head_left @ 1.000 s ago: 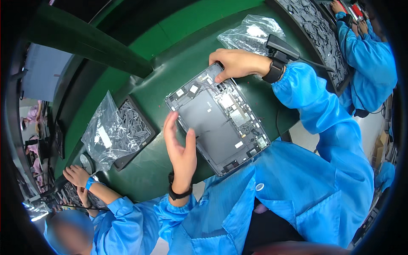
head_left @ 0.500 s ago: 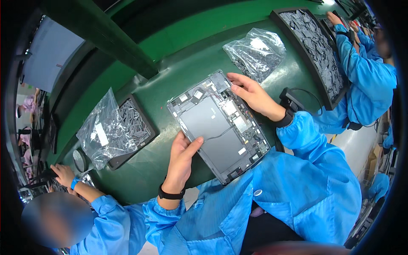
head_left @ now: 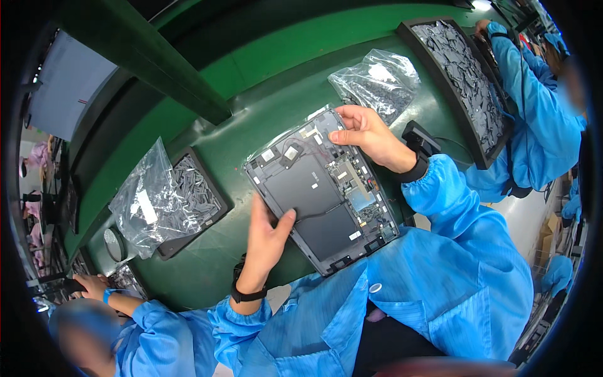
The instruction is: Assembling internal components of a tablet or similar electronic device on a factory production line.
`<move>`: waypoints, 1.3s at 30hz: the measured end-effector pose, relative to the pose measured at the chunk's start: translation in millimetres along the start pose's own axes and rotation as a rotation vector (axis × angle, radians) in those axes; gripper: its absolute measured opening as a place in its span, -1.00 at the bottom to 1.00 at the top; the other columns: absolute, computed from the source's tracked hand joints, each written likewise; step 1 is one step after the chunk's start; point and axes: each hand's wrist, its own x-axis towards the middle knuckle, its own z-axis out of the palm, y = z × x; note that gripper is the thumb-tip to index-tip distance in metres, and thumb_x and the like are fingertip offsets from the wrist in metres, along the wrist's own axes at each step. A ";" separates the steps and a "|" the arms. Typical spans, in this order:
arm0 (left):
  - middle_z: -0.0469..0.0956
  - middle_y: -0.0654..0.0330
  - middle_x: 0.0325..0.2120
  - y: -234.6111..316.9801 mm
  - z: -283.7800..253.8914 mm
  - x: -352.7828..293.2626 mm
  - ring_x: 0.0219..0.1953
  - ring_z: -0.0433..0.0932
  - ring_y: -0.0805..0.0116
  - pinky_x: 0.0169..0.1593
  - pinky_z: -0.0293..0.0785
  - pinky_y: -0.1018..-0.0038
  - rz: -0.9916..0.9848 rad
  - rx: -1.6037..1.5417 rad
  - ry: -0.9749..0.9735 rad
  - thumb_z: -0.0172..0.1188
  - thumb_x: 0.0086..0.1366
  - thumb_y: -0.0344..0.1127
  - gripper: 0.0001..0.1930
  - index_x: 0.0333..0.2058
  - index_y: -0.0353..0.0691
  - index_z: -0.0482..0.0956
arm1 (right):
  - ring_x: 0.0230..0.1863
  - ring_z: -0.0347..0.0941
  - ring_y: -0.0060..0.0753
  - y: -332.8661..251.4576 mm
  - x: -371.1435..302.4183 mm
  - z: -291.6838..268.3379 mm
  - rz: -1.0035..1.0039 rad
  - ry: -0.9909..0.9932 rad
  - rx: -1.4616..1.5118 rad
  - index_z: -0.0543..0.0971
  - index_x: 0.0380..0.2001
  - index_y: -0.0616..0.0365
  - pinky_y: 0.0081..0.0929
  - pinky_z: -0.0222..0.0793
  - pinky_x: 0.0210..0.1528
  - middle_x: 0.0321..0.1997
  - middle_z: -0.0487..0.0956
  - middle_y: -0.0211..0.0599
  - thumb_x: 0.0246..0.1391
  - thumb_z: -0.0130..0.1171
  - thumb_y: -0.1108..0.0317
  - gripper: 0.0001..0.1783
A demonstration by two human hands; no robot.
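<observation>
An opened tablet (head_left: 308, 182) is tilted in front of me, its inside facing up. Dark battery panels, thin cables and a circuit board along its right side are exposed. My right hand (head_left: 372, 139) grips the upper right corner, thumb on the inner face and fingers at the far edge. At the left edge, my left hand (head_left: 268, 237) pinches the tablet with the thumb over the rim; its other fingers are partly hidden beside and under it. The lower end of the tablet is close to my blue smock (head_left: 402, 270).
Left on the green table (head_left: 251, 119), a clear plastic bag (head_left: 141, 204) overlaps a black tray of dark small parts (head_left: 195, 182). Another bag of parts (head_left: 380, 85) lies behind; a large black tray (head_left: 433, 72) stands right. Co-workers' arms (head_left: 524, 91) are on both sides.
The tablet has tilted, and its inside catches the light differently. My right thumb has moved further onto its inner face. My left fingers have straightened somewhat along the edge.
</observation>
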 end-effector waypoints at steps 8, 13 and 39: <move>0.52 -0.08 -0.11 87.9 23.7 92.6 -0.04 0.47 0.00 0.06 0.36 0.24 0.489 0.982 -0.090 0.27 0.11 -0.22 -0.51 -0.03 -0.40 0.47 | -0.06 0.49 -0.51 -16.1 -5.9 13.0 0.004 -0.058 -0.011 0.33 0.10 0.43 -0.54 0.42 0.01 -0.05 0.56 -0.16 0.08 0.19 0.52 -0.49; 0.62 0.07 -0.37 78.5 43.1 128.9 -0.36 0.59 0.34 -0.24 0.50 0.41 -0.098 0.656 -0.431 0.30 0.12 -0.16 -0.56 -0.14 -0.39 0.56 | 0.01 0.46 -0.50 -11.0 -12.8 8.5 -0.025 -0.073 0.031 0.25 0.17 0.41 -0.53 0.40 0.05 0.02 0.51 -0.18 0.10 0.19 0.48 -0.40; 0.62 0.11 -0.33 57.4 30.1 149.8 -0.37 0.60 0.45 -0.25 0.53 0.54 -0.380 0.290 -0.525 0.40 0.09 -0.20 -0.53 -0.13 -0.44 0.53 | 0.19 0.29 -0.48 28.8 -124.6 -14.1 0.338 -0.154 0.209 -0.01 0.34 0.28 -0.50 0.20 0.21 0.22 0.37 -0.16 0.23 -0.02 0.48 -0.32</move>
